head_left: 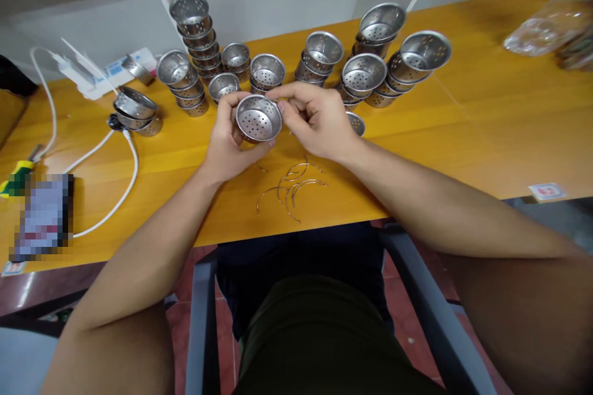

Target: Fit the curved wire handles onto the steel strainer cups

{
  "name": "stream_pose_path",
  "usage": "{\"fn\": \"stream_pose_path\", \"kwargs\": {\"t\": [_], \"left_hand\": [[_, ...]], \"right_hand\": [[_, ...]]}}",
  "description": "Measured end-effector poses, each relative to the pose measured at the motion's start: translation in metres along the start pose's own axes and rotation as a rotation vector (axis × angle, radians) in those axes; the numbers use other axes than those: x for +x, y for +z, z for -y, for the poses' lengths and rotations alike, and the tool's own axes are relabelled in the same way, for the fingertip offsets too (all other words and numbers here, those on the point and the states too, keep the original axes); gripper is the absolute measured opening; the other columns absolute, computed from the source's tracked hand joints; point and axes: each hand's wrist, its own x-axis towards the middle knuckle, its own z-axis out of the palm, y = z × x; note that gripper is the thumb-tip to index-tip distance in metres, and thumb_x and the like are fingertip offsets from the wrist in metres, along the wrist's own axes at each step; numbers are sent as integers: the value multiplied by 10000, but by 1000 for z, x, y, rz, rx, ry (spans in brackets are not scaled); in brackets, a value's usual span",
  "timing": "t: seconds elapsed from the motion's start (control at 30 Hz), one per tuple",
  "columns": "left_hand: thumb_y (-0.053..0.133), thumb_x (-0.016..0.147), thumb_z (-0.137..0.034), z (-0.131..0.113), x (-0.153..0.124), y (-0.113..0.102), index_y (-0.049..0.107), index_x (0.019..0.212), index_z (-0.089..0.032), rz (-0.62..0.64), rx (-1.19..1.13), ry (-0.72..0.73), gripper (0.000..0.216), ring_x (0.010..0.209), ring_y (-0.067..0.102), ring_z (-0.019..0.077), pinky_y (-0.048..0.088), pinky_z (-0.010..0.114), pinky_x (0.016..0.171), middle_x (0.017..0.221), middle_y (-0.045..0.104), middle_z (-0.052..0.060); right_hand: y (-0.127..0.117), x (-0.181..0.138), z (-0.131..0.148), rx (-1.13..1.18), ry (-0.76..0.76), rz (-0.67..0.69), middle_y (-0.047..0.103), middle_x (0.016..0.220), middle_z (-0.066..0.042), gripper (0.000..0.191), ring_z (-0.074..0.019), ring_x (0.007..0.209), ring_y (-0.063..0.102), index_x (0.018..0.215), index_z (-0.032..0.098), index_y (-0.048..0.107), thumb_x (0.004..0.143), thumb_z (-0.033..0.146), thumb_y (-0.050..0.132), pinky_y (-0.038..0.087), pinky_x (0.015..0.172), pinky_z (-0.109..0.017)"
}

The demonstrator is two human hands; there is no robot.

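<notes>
A small perforated metal cup is tilted so that its holed inside faces me. My left hand is closed around its left side, the thumb below and the fingers behind the rim. At the cup's upper right rim, my right hand is closed in a pinch, its thumb and forefinger touching the edge. Whatever thin piece is between those fingertips is too small to make out. Below both hands, several thin curved metal wires lie loosely on the wooden table.
Stacks of similar perforated cups line the back of the table, with more cups at the left. A power strip, white cables, a phone and a green-yellow tool are also left. A clear plastic bag lies far right.
</notes>
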Motion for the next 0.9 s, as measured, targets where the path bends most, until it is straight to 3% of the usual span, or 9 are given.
{"fn": "stream_pose_path", "kwargs": {"t": [0.1, 0.17, 0.3, 0.43, 0.5, 0.6, 0.67, 0.83, 0.9], "left_hand": [[855, 1100, -958, 6, 0, 0, 440, 1699, -458, 18, -142, 158, 884, 1633, 812, 369, 753, 660, 1350, 1744, 716, 62], [836, 1125, -945, 9, 0, 1, 450, 1701, -467, 25, -171, 175, 842, 1592, 827, 352, 769, 638, 1313, 1744, 723, 49], [817, 1038, -1062, 5, -2, 2, 445, 1732, -463, 31, -108, 31, 989, 1650, 803, 404, 772, 663, 1331, 1758, 693, 89], [987, 1021, -911, 6, -4, 3, 452, 1780, -463, 34, -11, -73, 1031, 1738, 751, 452, 749, 695, 1382, 1813, 666, 106], [993, 1017, -930, 16, -1, 4, 464, 1770, -468, 16, -31, 15, 1030, 1698, 773, 438, 771, 685, 1351, 1789, 682, 100], [994, 1008, -962, 35, 7, 7, 483, 1771, -469, -3, -166, 298, 1043, 1547, 837, 384, 838, 601, 1196, 1734, 718, 97], [1004, 1037, -917, 44, 11, 8, 488, 1796, -442, 11, -215, 405, 1034, 1488, 849, 353, 842, 534, 1137, 1717, 721, 101], [1012, 991, -974, 38, 8, 9, 484, 1833, -378, 34, -122, 351, 1159, 1598, 801, 399, 765, 570, 1320, 1737, 694, 129], [1042, 938, -995, 35, 6, 10, 475, 1835, -393, 25, -113, 346, 1220, 1571, 807, 404, 764, 589, 1305, 1716, 703, 120]], "right_hand": [[0, 0, 2, -13, -5, -27, 729, 1047, -61, 536, -303, 947, 688, 1674, 298, 796, 1306, 650, 626, 678, 936, -447], [0, 0, 2, -30, -17, -28, 793, 1117, -74, 501, -295, 953, 708, 1635, 291, 820, 1315, 605, 598, 683, 938, -447], [0, -1, 5, -36, -27, -22, 858, 1248, -99, 472, -293, 1030, 768, 1564, 282, 849, 1329, 587, 575, 700, 919, -423], [3, -2, 3, 11, -54, -27, 883, 1400, -134, 522, -317, 1207, 839, 1674, 269, 813, 1337, 607, 600, 749, 1005, -438], [6, 0, -6, 41, -106, -54, 892, 1451, -144, 519, -332, 1287, 861, 1684, 258, 822, 1344, 584, 602, 772, 1083, -488], [12, 5, -24, 85, -222, -109, 921, 1442, -136, 499, -351, 1330, 884, 1624, 240, 873, 1359, 549, 584, 782, 1188, -567], [16, 8, -35, 106, -283, -136, 934, 1434, -125, 494, -349, 1339, 897, 1599, 246, 891, 1364, 564, 595, 773, 1245, -562], [25, 7, -41, 105, -302, -180, 918, 1437, -107, 505, -303, 1306, 909, 1628, 258, 858, 1384, 599, 578, 771, 1227, -487], [28, 4, -37, 105, -299, -207, 910, 1383, -103, 517, -291, 1252, 909, 1632, 252, 851, 1395, 589, 539, 786, 1189, -491]]}}
